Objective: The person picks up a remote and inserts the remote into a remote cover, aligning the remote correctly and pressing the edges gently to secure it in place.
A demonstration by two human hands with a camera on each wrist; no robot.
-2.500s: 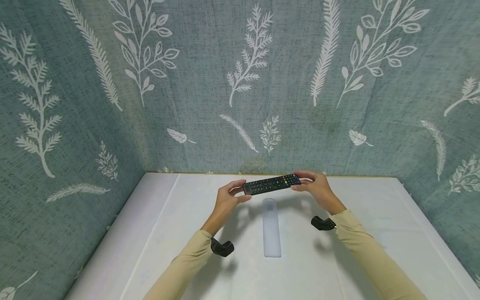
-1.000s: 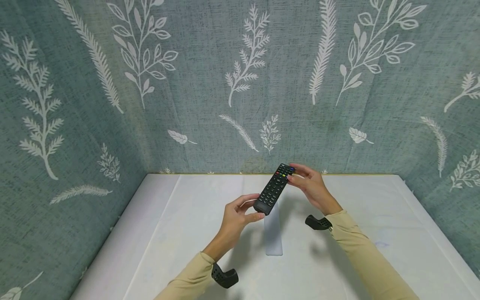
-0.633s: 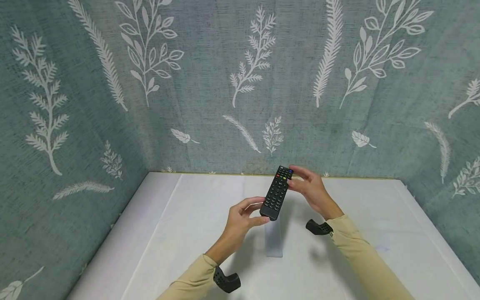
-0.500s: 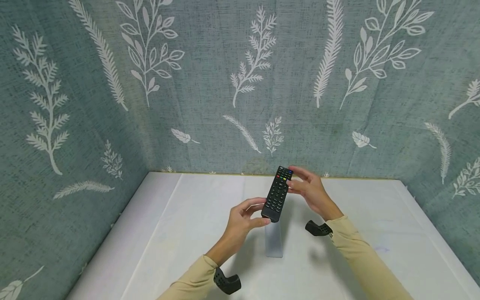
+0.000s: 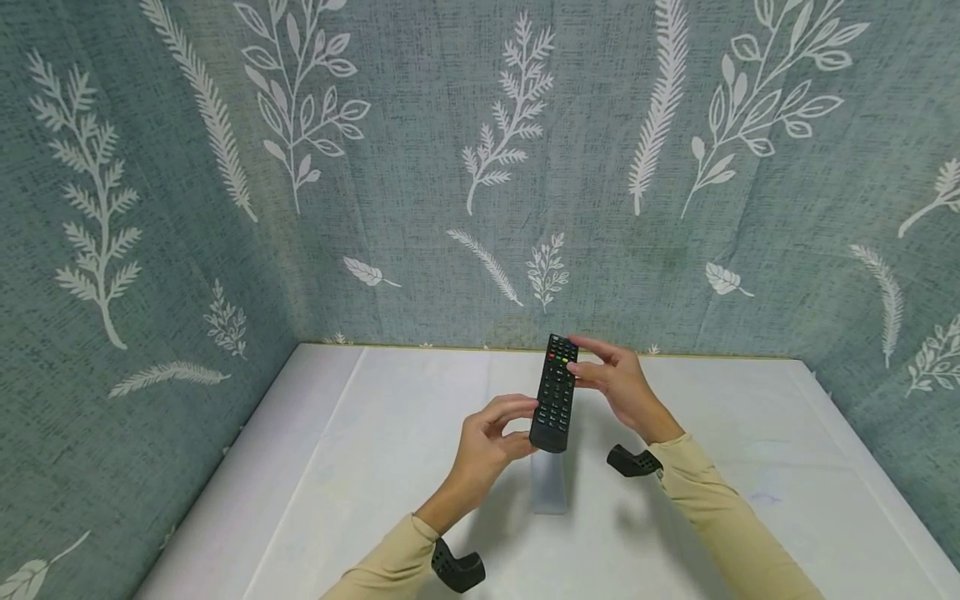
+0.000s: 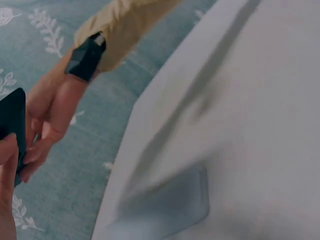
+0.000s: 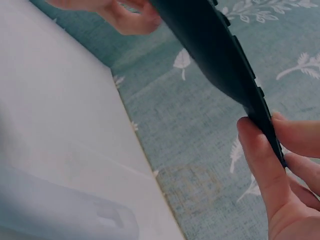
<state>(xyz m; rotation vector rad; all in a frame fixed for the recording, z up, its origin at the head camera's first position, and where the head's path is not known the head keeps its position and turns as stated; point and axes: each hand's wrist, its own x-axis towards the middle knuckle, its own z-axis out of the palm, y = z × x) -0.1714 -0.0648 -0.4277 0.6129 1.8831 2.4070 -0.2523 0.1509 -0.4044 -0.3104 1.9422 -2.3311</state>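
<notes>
A black remote control point(image 5: 554, 396) with rows of buttons is held up above the white table, nearly upright in the head view with its button side showing. My left hand point(image 5: 487, 442) grips its lower left edge between thumb and fingers. Higher up, my right hand point(image 5: 618, 379) pinches the opposite edge near the coloured buttons. In the right wrist view the dark back of the remote point(image 7: 210, 50) shows, with my right thumb and fingers on its thin end. Beneath lies a translucent whitish sleeve-like cover point(image 5: 549, 487), long and flat, its far part hidden behind the remote.
The white table point(image 5: 360, 467) ends at a back edge against a green cloth wall point(image 5: 420, 283) printed with pale leaves. More of this cloth rises at the left and right sides. Black wrist cameras point(image 5: 459, 571) sit on both wrists.
The remote has swung from nearly level across to nearly upright, its left end coming down and nearer. My left hand has moved right and toward me, still gripping; my right hand keeps its pinch.
</notes>
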